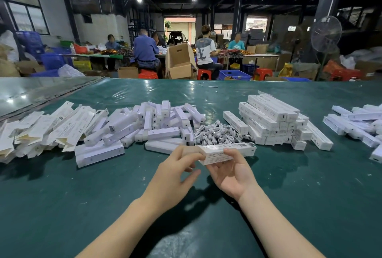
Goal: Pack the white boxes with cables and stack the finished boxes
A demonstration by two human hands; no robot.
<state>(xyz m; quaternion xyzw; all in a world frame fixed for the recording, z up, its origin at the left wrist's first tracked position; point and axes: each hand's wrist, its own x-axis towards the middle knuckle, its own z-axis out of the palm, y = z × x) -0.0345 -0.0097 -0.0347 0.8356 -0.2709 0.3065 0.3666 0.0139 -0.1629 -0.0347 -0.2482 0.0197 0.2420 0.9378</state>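
Here: right hand clasps white box from beneath; left hand fingers curled on its left end.

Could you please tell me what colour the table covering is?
The table covering is dark teal green, glossy in places; the head view shows it.

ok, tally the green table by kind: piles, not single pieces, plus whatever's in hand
Flat carton pile: 1
Jumbled white-piece pile: 1
Cable heap: 1
Stacked box pile: 1
Loose box pile, far right: 1
Held box, gripped by left hand and right hand: 1
Total: 6
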